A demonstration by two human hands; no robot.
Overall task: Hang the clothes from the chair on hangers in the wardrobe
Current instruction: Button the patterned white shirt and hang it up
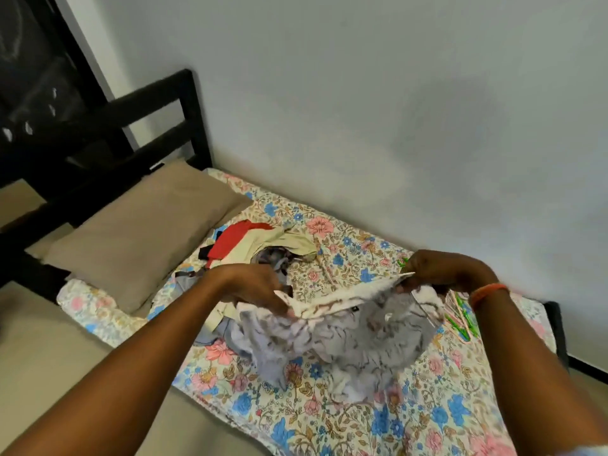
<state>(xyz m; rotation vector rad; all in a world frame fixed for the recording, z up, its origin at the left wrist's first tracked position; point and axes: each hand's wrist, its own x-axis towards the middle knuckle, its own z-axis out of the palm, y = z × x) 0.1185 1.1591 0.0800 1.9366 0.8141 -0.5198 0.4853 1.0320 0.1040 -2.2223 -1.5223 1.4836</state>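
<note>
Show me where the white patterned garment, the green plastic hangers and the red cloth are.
white patterned garment (342, 343), head view, hanging middle
green plastic hangers (462, 319), head view, on the bars
red cloth (235, 238), head view, flat centre

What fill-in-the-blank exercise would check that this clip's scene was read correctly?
1. Both hands hold up a white patterned garment over the ____.
2. The green hangers lie near the ____ hand.
3. The pile of clothes lies beside a ____ pillow.
4. The left hand grips the garment's ____ edge.

Missing words: bed; right; tan; top
</note>
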